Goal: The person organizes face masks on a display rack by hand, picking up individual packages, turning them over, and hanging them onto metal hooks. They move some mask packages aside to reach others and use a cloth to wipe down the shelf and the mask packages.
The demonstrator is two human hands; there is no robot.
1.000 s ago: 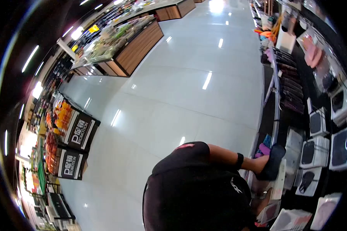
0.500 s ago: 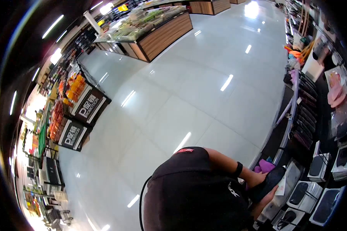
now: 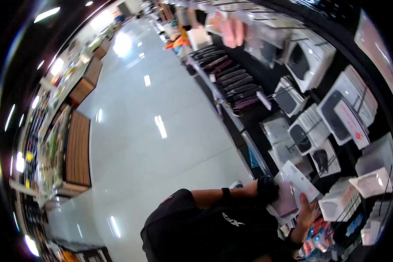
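My left hand (image 3: 250,191), below a black wristband, is closed around a black, fuzzy-looking soft item (image 3: 267,188) whose kind is unclear. Right beside that item is a clear packet with a mauve sheet inside (image 3: 285,197). A white card with a small hole (image 3: 300,180) slants across the packet's upper side. My right hand (image 3: 307,212) grips the card's lower edge, thumb on top; its other fingers are mostly hidden. Colourful small packets (image 3: 318,238) lie just below the right hand.
Hooks on the rack to the right carry white-backed packs with dark items (image 3: 299,139). A metal rail (image 3: 238,121) runs along the shelf front, beside a row of dark folded goods (image 3: 236,83). Pink items (image 3: 231,32) hang farther off. Across the tiled floor (image 3: 148,144) stands a wood-sided counter (image 3: 77,150).
My view has swung right toward the rack. Both hands were together on the black item; now only my left hand holds it, and my right hand is at the white card.
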